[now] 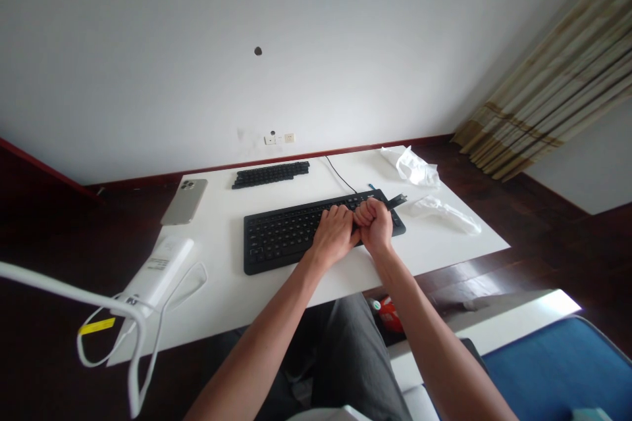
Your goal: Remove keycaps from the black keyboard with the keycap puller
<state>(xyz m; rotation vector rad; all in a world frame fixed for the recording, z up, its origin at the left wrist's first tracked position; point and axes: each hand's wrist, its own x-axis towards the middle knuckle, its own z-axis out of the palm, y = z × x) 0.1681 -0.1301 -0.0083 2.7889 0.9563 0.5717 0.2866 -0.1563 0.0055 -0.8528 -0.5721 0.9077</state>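
A black keyboard [281, 237] lies slightly slanted on the white table. My left hand [333, 233] rests palm down on its right half, fingers together and thumb against my right hand. Over the keyboard's right end my right hand [375, 220] is closed in a fist around a thin dark tool [397, 200]. The tool's narrow end sticks out to the right; its kind is hard to make out. Both hands hide the keys beneath them. Behind the keyboard, loose black keycaps [270, 174] sit in rows close together.
On the left of the white table [222, 302] lie a phone [185, 202] and a white power strip [160, 270] with a looping white cable [141, 342]. Crumpled white plastic bags [417, 168] lie at the right. A black cord [340, 174] runs off behind the keyboard. A blue seat [557, 368] stands at lower right.
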